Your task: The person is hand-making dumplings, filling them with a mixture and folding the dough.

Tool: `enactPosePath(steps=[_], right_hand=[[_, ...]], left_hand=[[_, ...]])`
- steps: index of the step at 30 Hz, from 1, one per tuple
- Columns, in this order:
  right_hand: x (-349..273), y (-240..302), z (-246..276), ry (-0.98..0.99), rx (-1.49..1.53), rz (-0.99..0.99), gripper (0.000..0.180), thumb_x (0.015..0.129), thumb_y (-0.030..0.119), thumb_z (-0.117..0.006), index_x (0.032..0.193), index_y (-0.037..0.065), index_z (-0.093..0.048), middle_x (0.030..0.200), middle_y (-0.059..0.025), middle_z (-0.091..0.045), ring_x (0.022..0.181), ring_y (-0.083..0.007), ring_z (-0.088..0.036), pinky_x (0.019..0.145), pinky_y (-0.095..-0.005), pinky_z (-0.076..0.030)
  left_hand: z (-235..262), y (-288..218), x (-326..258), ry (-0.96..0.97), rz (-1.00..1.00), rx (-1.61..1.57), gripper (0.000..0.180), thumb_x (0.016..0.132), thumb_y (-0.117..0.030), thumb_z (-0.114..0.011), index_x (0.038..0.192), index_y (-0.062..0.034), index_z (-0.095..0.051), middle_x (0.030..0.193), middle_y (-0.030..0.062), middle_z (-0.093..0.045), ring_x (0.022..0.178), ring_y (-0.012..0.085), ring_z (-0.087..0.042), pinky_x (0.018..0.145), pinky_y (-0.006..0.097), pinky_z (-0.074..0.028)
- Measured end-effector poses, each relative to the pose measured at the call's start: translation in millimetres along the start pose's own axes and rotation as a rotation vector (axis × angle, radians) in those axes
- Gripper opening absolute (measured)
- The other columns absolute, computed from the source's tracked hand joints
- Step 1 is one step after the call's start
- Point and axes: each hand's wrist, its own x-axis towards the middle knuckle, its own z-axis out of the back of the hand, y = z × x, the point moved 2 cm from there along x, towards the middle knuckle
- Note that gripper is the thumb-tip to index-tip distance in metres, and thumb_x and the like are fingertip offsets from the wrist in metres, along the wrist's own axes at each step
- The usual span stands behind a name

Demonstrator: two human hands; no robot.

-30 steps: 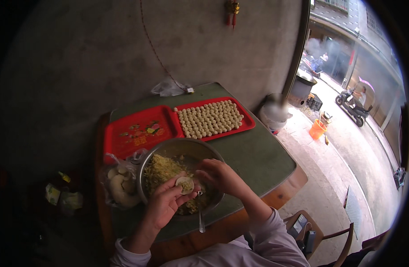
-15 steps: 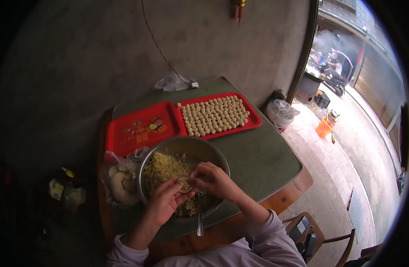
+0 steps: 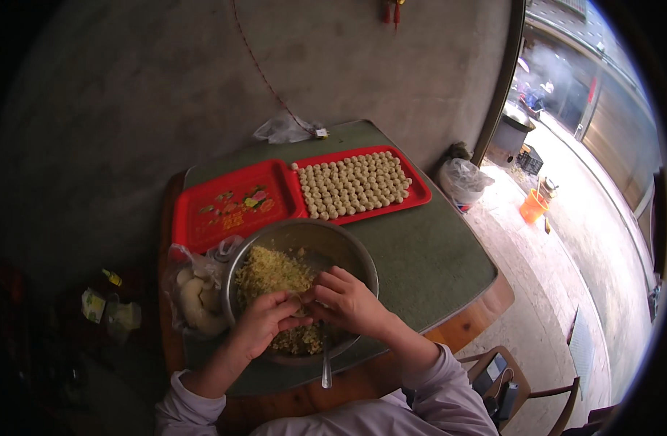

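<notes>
My left hand [image 3: 262,320] and my right hand [image 3: 349,299] meet over a large metal bowl [image 3: 337,243]. Between their fingertips they pinch a small dough wrapper [image 3: 300,307], mostly covered by the fingers. Crumbly yellowish filling [image 3: 274,270] is heaped in the left of the bowl, with more below the hands. A metal spoon [image 3: 327,369] leans out over the near rim. Left of the bowl, pale dough [image 3: 200,305] lies in a clear plastic bag. Beyond it, rows of small round filled dough balls [image 3: 355,182] cover a red tray [image 3: 423,195].
A second red tray [image 3: 217,225] with a flower print lies beside the full one on the green table [image 3: 428,269]. At the right stands a wooden chair [image 3: 519,392] with electronic devices on it. An orange bucket [image 3: 534,207] is outside the doorway.
My right fingers have closed in over the wrapper, and its open round face now shows less. The view has shifted slightly; trays and bowl stay in place.
</notes>
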Motion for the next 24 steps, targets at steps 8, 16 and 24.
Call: enactPosePath(steps=[8,16,24], right_hand=[[2.1,6.4,2.5,-0.063,-0.039,-0.073,0.02,0.076,0.012,-0.071,0.092,0.009,-0.06,0.084,-0.0059,-0.053,0.081,-0.026,-0.053,0.07,-0.0355,-0.047],[-0.3,6.6,0.6,-0.019,-0.004,-0.03,0.02,0.076,0.011,-0.071,0.092,0.008,-0.06,0.084,-0.0061,-0.053,0.081,-0.0265,-0.053,0.071,-0.0358,-0.047],[-0.4,3.9,-4.1,-0.035,-0.055,0.002,0.017,0.074,0.007,-0.068,0.085,0.009,-0.055,0.079,-0.0059,-0.051,0.075,-0.026,-0.051,0.066,-0.0349,-0.044]], left_hand=[[2.7,-12.3,-1.8,0.117,0.076,0.143,0.029,0.098,-0.013,-0.046,0.118,0.0066,-0.051,0.112,0.0109,-0.058,0.101,0.0209,-0.062,0.092,0.031,-0.051],[6.0,-16.4,5.3,0.168,0.169,0.272,0.029,0.096,-0.008,-0.046,0.12,0.0072,-0.05,0.113,0.0105,-0.058,0.098,0.022,-0.064,0.089,0.03,-0.052],[9.7,-14.8,7.9,0.129,0.176,0.061,0.028,0.096,-0.012,-0.049,0.12,0.0018,-0.054,0.114,0.0081,-0.06,0.102,0.0173,-0.061,0.092,0.032,-0.051]])
